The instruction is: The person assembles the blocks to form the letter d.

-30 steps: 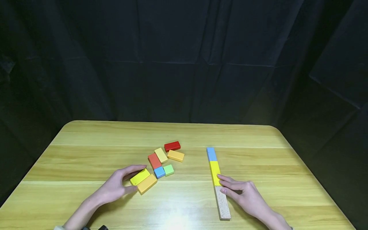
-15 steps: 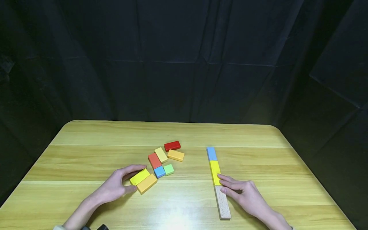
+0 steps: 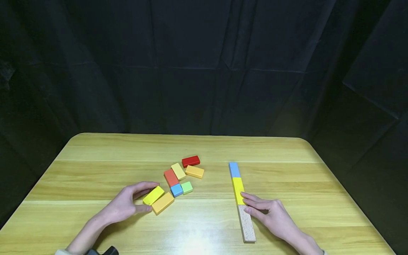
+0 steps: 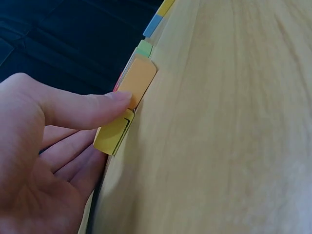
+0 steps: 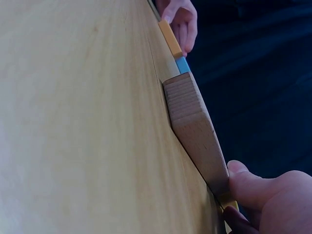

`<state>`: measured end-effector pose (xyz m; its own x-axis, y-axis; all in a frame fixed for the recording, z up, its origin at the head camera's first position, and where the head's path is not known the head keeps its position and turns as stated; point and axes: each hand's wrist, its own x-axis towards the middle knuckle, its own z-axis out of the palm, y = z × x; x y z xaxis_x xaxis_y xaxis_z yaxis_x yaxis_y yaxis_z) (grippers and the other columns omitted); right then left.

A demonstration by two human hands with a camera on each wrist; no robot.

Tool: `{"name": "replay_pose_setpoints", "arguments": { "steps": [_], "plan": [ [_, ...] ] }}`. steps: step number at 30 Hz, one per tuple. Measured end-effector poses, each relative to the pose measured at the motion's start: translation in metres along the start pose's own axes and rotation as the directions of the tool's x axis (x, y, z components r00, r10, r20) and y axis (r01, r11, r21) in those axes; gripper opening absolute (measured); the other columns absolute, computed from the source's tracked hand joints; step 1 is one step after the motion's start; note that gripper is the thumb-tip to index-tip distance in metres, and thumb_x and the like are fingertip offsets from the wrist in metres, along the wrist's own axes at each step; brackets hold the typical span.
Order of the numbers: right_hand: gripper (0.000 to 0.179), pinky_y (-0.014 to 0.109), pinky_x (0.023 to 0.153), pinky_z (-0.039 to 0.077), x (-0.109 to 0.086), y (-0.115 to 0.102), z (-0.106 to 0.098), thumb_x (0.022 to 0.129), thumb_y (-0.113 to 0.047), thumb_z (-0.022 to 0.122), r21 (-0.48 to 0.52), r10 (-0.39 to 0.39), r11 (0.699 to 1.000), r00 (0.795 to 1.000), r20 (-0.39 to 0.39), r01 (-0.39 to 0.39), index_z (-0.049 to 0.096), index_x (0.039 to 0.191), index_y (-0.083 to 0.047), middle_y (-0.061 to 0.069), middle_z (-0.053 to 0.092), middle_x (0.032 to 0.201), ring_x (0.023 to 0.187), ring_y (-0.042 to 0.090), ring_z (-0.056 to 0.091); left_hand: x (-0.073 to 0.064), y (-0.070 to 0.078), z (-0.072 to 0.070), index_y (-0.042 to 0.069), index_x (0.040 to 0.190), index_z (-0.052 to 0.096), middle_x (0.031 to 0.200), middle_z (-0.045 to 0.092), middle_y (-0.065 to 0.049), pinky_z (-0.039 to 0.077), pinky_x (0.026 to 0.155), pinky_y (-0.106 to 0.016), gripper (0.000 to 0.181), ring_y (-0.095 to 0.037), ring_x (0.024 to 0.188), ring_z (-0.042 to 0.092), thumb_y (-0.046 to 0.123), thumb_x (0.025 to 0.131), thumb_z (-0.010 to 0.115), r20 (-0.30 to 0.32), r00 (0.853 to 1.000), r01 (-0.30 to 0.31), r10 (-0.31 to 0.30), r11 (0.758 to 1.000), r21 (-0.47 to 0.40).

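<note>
In the head view my left hand (image 3: 129, 202) pinches a yellow block (image 3: 153, 195), thumb at its near end and fingers along its far side. An orange block (image 3: 163, 203) lies right beside it, and the left wrist view has my thumb overlapping that orange block (image 4: 139, 80) above the yellow block (image 4: 113, 134). On the right, blue (image 3: 234, 170), yellow (image 3: 238, 189) and speckled pale wooden (image 3: 247, 226) blocks form a straight row. My right hand (image 3: 271, 214) rests its fingertips on the row's yellow block and its thumb on the wooden block (image 5: 195, 131).
Between the hands lies a loose cluster: red (image 3: 171, 178), pale yellow (image 3: 178, 171), blue (image 3: 176, 190), green (image 3: 187, 187), light orange (image 3: 195, 172) and dark red (image 3: 191, 161) blocks. Dark cloth (image 3: 197, 71) hangs behind the wooden table (image 3: 111, 148).
My left hand has shifted slightly left, and the yellow block in it has moved left along the orange block. My right hand and the row of blocks stay put.
</note>
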<state>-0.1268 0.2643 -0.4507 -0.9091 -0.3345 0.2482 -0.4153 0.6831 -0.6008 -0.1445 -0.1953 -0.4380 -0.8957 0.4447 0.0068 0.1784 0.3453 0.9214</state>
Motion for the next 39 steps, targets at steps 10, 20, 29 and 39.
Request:
{"name": "replay_pose_setpoints", "arguments": {
  "steps": [10,20,29,39],
  "plan": [
    [0.031,0.007,0.098,0.040,0.000,0.001,0.001,0.089,-0.033,0.074,0.013,-0.017,1.000,1.000,-0.004,0.017,0.076,0.116,-0.019,-0.012,0.067,0.128,0.120,0.018,0.062,0.000,-0.004,-0.002,0.003,0.143,0.050,0.147,0.051,-0.017,0.044,0.109,-0.026,0.068,-0.038,0.136,0.049,0.002,0.081,0.078,0.007,0.999,-0.036,0.036,0.999,0.009],
    [0.033,0.017,0.098,0.046,0.000,-0.001,0.000,0.089,-0.035,0.075,0.002,0.001,1.000,1.000,-0.001,-0.001,0.075,0.117,-0.020,-0.013,0.066,0.128,0.120,0.018,0.062,0.000,-0.004,-0.003,0.007,0.143,0.052,0.146,0.053,-0.015,0.042,0.109,-0.042,0.066,-0.038,0.135,0.049,-0.003,0.082,0.075,0.018,1.000,-0.013,0.013,1.000,0.011],
    [0.033,0.010,0.098,0.043,0.000,0.000,0.000,0.088,-0.034,0.075,0.007,-0.007,1.000,1.000,-0.006,0.007,0.075,0.117,-0.019,-0.012,0.066,0.128,0.120,0.019,0.062,0.001,-0.005,-0.005,0.005,0.142,0.053,0.145,0.054,-0.015,0.043,0.109,-0.040,0.066,-0.038,0.134,0.050,0.004,0.081,0.080,0.006,1.000,-0.004,0.004,1.000,0.005],
    [0.033,0.024,0.099,0.049,0.000,-0.001,0.000,0.088,-0.035,0.075,-0.002,0.016,1.000,1.000,0.005,-0.016,0.075,0.117,-0.020,-0.013,0.066,0.128,0.121,0.018,0.062,-0.001,-0.007,-0.011,0.006,0.140,0.054,0.144,0.055,-0.014,0.045,0.107,-0.036,0.066,-0.037,0.133,0.051,0.009,0.081,0.082,0.000,1.000,-0.001,0.001,1.000,-0.003]
  ]
}}
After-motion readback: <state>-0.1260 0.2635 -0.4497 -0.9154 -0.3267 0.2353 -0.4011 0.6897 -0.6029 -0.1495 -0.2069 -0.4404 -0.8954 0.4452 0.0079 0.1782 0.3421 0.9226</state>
